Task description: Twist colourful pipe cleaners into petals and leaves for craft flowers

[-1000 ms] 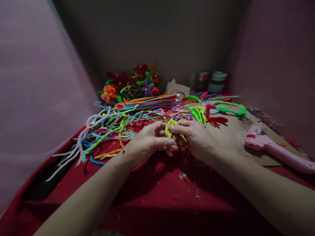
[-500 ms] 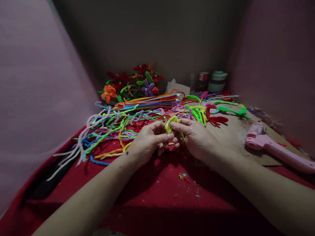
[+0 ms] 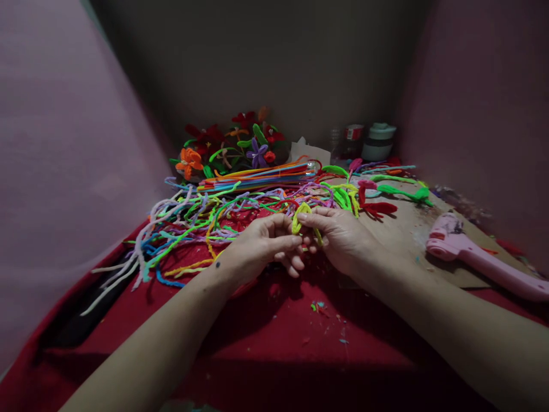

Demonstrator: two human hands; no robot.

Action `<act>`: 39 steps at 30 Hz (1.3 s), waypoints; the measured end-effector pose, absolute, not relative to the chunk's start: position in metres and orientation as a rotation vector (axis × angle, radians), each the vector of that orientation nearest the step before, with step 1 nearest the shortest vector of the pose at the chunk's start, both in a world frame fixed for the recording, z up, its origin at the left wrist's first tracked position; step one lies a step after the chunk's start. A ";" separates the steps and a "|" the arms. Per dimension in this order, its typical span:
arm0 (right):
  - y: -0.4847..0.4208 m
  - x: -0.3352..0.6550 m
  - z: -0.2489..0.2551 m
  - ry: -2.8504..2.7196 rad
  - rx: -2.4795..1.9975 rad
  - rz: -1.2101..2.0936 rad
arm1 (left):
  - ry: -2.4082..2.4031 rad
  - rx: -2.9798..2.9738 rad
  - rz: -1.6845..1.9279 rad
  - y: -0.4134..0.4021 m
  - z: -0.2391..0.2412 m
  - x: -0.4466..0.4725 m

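Observation:
A yellow pipe cleaner [image 3: 301,214], bent into a narrow loop, is held up between my two hands above the red cloth. My right hand [image 3: 341,237] pinches the loop between thumb and forefinger, and a yellow end hangs down beside its fingers. My left hand [image 3: 268,243] is closed at the loop's left side, thumb and forefinger at its edge, with the other fingers curled below. Exactly where the left fingertips meet the loop is partly hidden. Just beyond the hands lie loose pipe cleaners [image 3: 184,234] in many colours.
A pink hot glue gun [image 3: 480,260] rests on a cardboard sheet [image 3: 407,234] at right. Green leaf shapes [image 3: 405,193] and a red petal piece [image 3: 377,209] lie there too. Behind are bundled pipe cleaners [image 3: 261,176], pipe-cleaner flowers [image 3: 257,153] and a lidded jar [image 3: 379,142].
The yellow loop has shifted slightly right and its shape looks narrower. My left hand's lower fingers have moved a little downward. The right hand keeps its pinch.

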State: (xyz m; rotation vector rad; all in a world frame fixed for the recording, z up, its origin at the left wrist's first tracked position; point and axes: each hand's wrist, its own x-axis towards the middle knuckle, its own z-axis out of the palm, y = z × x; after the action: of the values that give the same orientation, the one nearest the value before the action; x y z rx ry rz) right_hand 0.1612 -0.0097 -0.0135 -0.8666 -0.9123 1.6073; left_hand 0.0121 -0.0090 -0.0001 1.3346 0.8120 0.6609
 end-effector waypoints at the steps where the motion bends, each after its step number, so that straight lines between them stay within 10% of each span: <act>1: -0.009 0.162 -0.014 -0.914 -0.872 1.600 | 0.832 1.352 0.683 -0.009 0.000 0.012; 39: -0.015 0.162 -0.012 -1.240 -1.002 1.081 | 1.189 1.550 0.822 -0.013 0.006 0.019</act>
State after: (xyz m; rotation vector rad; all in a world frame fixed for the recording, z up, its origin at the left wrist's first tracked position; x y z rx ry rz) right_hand 0.1616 -0.0153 -0.0123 -1.0017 -1.2399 1.0815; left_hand 0.0190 -0.0131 0.0057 1.5496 1.1885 0.8224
